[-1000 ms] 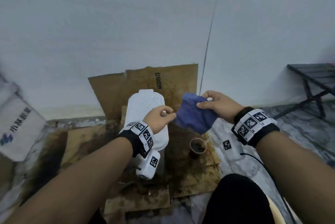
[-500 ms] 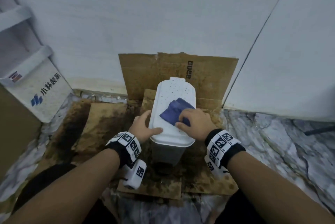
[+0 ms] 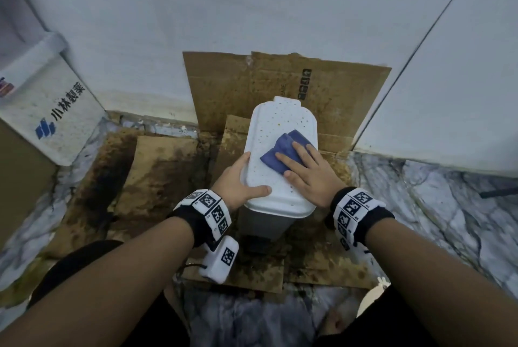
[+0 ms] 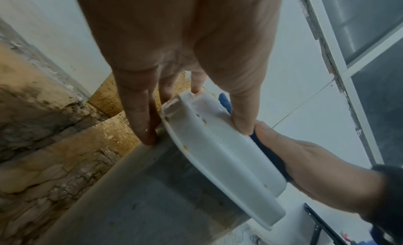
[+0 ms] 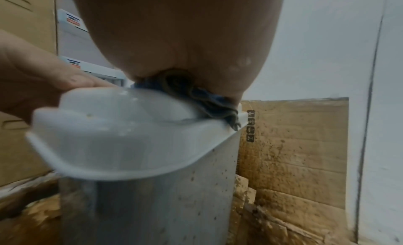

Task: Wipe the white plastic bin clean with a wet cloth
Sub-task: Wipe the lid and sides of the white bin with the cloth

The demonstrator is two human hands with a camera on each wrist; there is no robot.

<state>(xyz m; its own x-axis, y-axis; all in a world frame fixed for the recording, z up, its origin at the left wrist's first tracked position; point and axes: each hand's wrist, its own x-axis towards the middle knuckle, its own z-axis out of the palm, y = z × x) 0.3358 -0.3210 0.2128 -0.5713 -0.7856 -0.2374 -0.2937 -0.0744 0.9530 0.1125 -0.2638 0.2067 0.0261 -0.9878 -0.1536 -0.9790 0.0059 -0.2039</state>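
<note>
R hand (image 3: 311, 175) lies flat, fingers (image 3: 288, 160) straight and spread, pressing the blue cloth (image 3: 283, 154) down onto the bin lid (image 3: 269, 133); nothing is curled round the cloth. In the right wrist view the cloth (image 5: 196, 100) is bunched under the palm, one corner hanging over the lid's right edge.

L hand (image 3: 238, 184) grips the lid's near-left rim: thumb on top of the lid, the other fingers (image 4: 139, 114) down the left side, tips touching the bin wall just under the rim. L thumb tip and R thumb are close together on the lid, w/ the cloth's edge between them in the left wrist view.

White plastic bin (image 3: 263, 220) stands upright on stained cardboard (image 3: 157, 178) on the floor, approx. centre of the head view, directly in front of the person. Lid is shut and speckled w/ small brown spots, mostly on its far half; the bin's side wall (image 5: 170, 205) carries dark specks too.

More cardboard (image 3: 266, 88) leans against the white wall behind the bin. A white box (image 3: 53, 111) w/ blue logo and printed characters sits at the left. Marble-pattern floor (image 3: 434, 220) shows to the right. Both wrists carry black bands w/ white marker tags.
</note>
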